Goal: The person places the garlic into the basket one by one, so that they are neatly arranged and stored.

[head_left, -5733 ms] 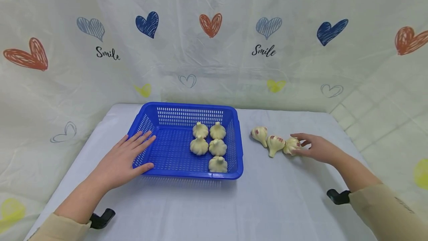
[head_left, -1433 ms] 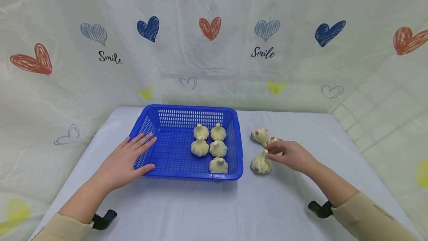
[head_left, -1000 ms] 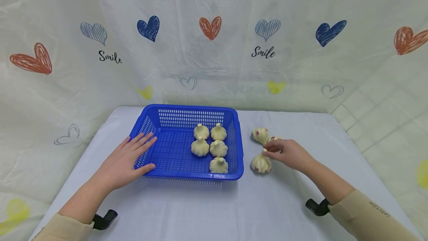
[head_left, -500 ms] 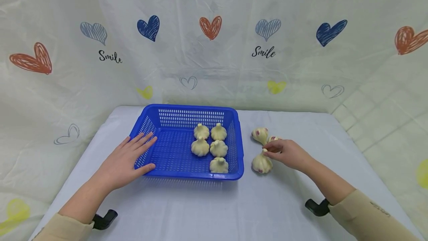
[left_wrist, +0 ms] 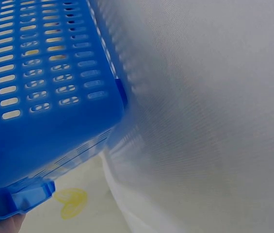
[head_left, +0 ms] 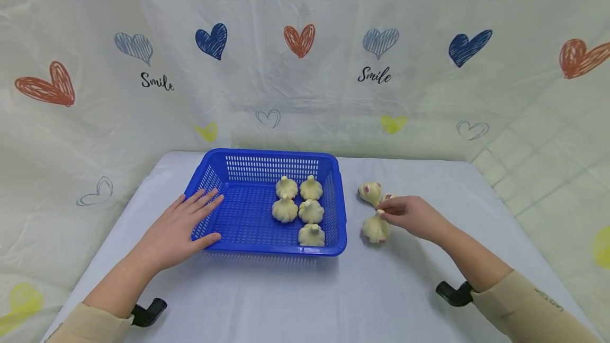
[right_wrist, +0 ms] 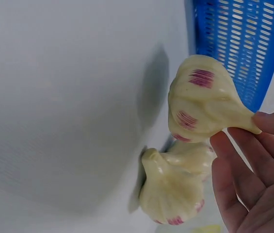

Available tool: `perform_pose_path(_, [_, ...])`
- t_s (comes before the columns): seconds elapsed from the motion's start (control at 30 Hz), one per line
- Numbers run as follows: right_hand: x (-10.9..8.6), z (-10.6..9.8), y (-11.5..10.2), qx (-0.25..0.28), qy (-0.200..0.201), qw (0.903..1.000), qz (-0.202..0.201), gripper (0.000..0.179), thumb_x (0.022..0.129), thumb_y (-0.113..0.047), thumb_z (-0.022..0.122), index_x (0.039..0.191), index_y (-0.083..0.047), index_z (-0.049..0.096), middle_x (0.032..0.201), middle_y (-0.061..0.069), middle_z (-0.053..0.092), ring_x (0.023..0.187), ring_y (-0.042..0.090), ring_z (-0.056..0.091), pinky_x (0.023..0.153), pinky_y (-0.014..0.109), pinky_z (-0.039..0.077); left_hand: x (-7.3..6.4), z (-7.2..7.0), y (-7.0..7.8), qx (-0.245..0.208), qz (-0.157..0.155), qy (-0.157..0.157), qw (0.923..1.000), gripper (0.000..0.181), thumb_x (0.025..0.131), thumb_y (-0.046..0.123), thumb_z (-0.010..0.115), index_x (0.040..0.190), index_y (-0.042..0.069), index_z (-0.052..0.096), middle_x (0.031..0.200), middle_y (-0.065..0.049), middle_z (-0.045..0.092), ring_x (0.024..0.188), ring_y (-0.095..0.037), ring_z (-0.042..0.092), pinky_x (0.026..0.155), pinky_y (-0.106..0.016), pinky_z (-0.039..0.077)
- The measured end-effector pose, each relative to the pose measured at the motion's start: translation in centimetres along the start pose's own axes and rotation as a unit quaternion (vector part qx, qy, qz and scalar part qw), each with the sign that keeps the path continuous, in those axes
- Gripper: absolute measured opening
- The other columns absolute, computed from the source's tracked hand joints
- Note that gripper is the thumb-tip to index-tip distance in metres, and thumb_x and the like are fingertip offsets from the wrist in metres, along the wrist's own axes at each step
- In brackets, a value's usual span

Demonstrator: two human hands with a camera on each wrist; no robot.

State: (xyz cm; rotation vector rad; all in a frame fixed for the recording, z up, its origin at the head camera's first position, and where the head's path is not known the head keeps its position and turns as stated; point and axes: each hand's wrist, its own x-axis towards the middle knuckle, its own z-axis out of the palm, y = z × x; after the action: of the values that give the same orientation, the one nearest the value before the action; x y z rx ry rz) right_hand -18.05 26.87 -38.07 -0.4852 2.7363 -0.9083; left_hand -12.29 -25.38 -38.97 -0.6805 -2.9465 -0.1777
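Note:
My right hand (head_left: 412,217) pinches a garlic bulb (head_left: 376,228) by its stem, right of the blue plastic basket (head_left: 267,249). In the right wrist view, this bulb (right_wrist: 200,99) has purple-red patches and is held off the cloth, its shadow apart from it. Two more bulbs lie just behind: one garlic bulb (head_left: 370,192) shows fully, while the other bulb (head_left: 387,197) is partly hidden by my fingers. My left hand (head_left: 169,232) rests on the basket's left rim, fingers spread and straight. Several garlic bulbs (head_left: 284,209) stand stem-up in the basket's right half.
A white cloth (head_left: 286,300) covers the table. Behind it hangs a pale sheet (head_left: 324,126) printed with hearts and words. The basket's perforated side wall (left_wrist: 30,136) fills the left of the left wrist view.
From the row's right end, my right hand brought a bulb leftward to the front of the other two. In the last half second that bulb turned and rose slightly. My left hand stayed put.

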Motion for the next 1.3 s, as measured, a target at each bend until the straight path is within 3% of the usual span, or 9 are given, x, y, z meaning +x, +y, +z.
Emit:
perform_pose_path(0.47, [-0.2,-2.8,-2.4,-0.021,0.04,0.999,-0.009,0.035,0.096,-0.028,0.067,0.123,-0.007,0.07,0.115,0.012,0.072,0.109,0.034,0.067,0.086,0.047,0.058,0.0,0.2,-0.1,0.003,-0.002,-0.004,1.0,0.081,0.093,0.06,0.057,0.158,0.023,0.028,0.162,-0.005,0.027,0.148,-0.036,0.023,0.119,-0.057,0.016])
perform_pose_path(0.63, [0.2,-3.7,-3.8,-0.032,0.058,0.9972,-0.035,0.031,0.096,-0.028,0.066,0.121,-0.011,0.072,0.11,0.005,0.074,0.106,0.028,0.068,0.088,0.047,0.057,0.0,0.2,-0.1,0.001,-0.001,-0.004,1.0,0.081,0.093,0.06,0.057,0.158,0.023,0.028,0.162,-0.005,0.027,0.148,-0.036,0.022,0.12,-0.056,0.015])
perform_pose_path(0.83, [1.0,-4.3,-5.9,-0.049,0.052,0.9953,-0.065,0.025,0.097,-0.025,0.066,0.12,-0.018,0.074,0.104,-0.003,0.074,0.1,0.019,0.068,0.086,0.044,0.057,0.0,0.1,-0.2,0.003,-0.001,-0.007,1.0,0.081,0.093,0.06,0.057,0.159,0.023,0.026,0.163,-0.005,0.027,0.148,-0.036,0.022,0.12,-0.056,0.015])
perform_pose_path(1.07, [2.1,-4.0,-9.0,-0.058,0.044,0.9945,-0.075,0.025,0.097,-0.023,0.066,0.12,-0.018,0.073,0.109,-0.003,0.073,0.098,0.017,0.067,0.086,0.041,0.058,0.0,0.1,-0.2,0.002,-0.003,-0.007,1.0,0.082,0.092,0.06,0.058,0.159,0.023,0.027,0.163,-0.005,0.026,0.149,-0.035,0.021,0.12,-0.056,0.014])
perform_pose_path(1.3, [3.8,-2.2,-12.1,-0.053,0.007,0.9944,-0.092,0.025,0.096,-0.025,0.067,0.119,-0.02,0.074,0.108,-0.004,0.073,0.1,0.018,0.067,0.082,0.036,0.058,0.0,0.1,-0.2,0.003,-0.004,-0.009,0.9999,0.082,0.093,0.06,0.057,0.159,0.024,0.026,0.163,-0.005,0.026,0.149,-0.034,0.02,0.12,-0.056,0.014])
